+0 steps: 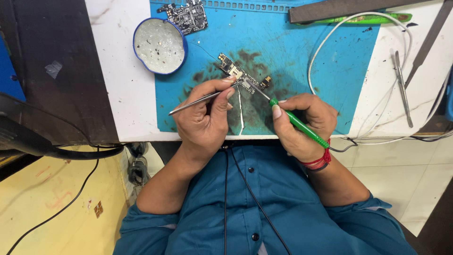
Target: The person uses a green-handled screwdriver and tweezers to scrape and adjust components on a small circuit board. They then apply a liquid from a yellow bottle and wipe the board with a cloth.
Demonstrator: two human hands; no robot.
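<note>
The left hand (205,118) is pinching metal tweezers (200,99), their tips pressing the small circuit board (241,77) lying on the blue mat (302,56) just beyond both hands. The right hand (302,120) is gripping a green-handled soldering iron (297,123), its tip apparently touching the board's middle. Judging by this, rework on one component is under way; steadiness between both tips is what matters next.

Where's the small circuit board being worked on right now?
In the head view, the small circuit board lies mid-frame on the stained blue mat, right of the round blue-rimmed dish, at the tips of the tweezers and green-handled iron.
</note>
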